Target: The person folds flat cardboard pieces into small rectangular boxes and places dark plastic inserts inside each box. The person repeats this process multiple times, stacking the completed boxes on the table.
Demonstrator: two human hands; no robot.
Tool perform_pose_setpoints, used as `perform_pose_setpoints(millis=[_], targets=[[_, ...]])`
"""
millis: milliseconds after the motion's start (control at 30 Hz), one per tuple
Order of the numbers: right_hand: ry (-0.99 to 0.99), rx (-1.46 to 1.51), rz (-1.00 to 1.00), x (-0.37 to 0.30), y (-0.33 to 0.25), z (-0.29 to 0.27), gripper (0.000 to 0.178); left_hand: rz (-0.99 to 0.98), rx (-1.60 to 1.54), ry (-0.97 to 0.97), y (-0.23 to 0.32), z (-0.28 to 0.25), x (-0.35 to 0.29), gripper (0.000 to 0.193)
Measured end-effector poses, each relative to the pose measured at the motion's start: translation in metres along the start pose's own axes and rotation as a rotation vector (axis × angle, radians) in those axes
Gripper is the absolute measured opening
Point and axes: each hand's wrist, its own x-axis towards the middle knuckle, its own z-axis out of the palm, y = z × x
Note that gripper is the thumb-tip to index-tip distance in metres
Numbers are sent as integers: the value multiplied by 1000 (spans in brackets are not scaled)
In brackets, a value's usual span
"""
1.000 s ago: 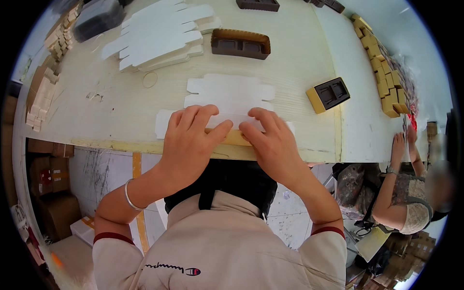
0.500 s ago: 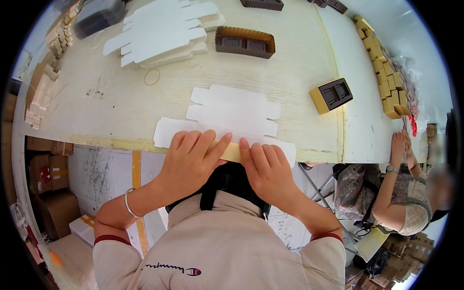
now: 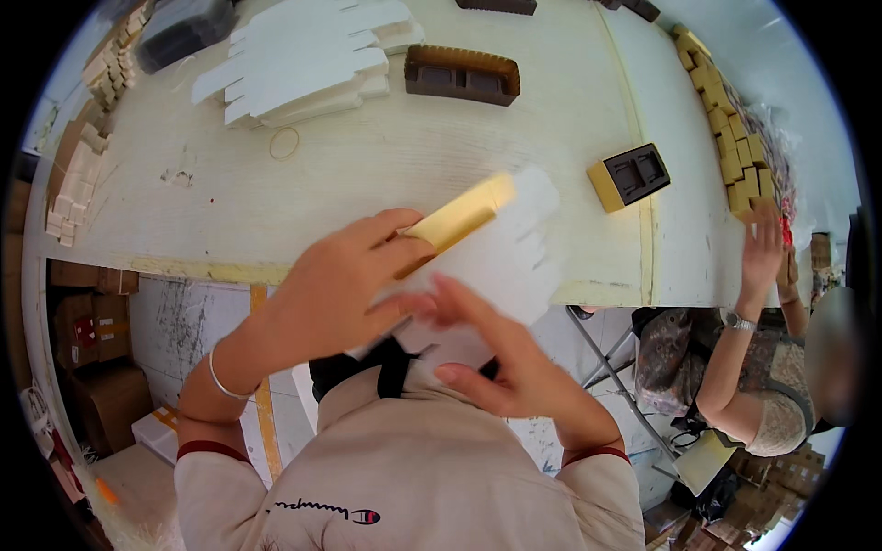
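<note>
Carton (image 3: 491, 262): blurred, partly behind left hand (image 3: 344, 280), over tabletop's (image 3: 276, 202) near edge
Right hand (image 3: 510, 349): blurred, contact unclear
Far dark tray (image 3: 496, 5): cut off

A: What's on the big pale table (image 3: 386, 161)?
B: A long brown tray (image 3: 462, 77). Left of the tray is a pile of flat white cards (image 3: 303, 60), then a dark stack (image 3: 184, 35) even further left
A: What else?
B: A thin round band (image 3: 284, 159), left and nearer than the tray. Right and nearer than it, a small gold box (image 3: 606, 186). Many gold boxes (image 3: 740, 151) lie far right of it
</note>
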Motion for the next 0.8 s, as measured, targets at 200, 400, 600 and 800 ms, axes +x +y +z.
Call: perform_pose_setpoints(millis=[200, 400, 600, 800], targets=[[-2, -877, -363, -25, 26, -36, 55, 20, 150, 44, -22, 0, 19, 20], [310, -637, -213, 6, 34, -22, 27, 74, 97, -33, -32, -2, 45, 16], [239, -941, -395, 17, 49, -20, 34, 6, 118, -120, -25, -9, 33, 30], [150, -1007, -438, 9, 43, -11, 36, 288, 462, 172, -16, 8, 3, 51]])
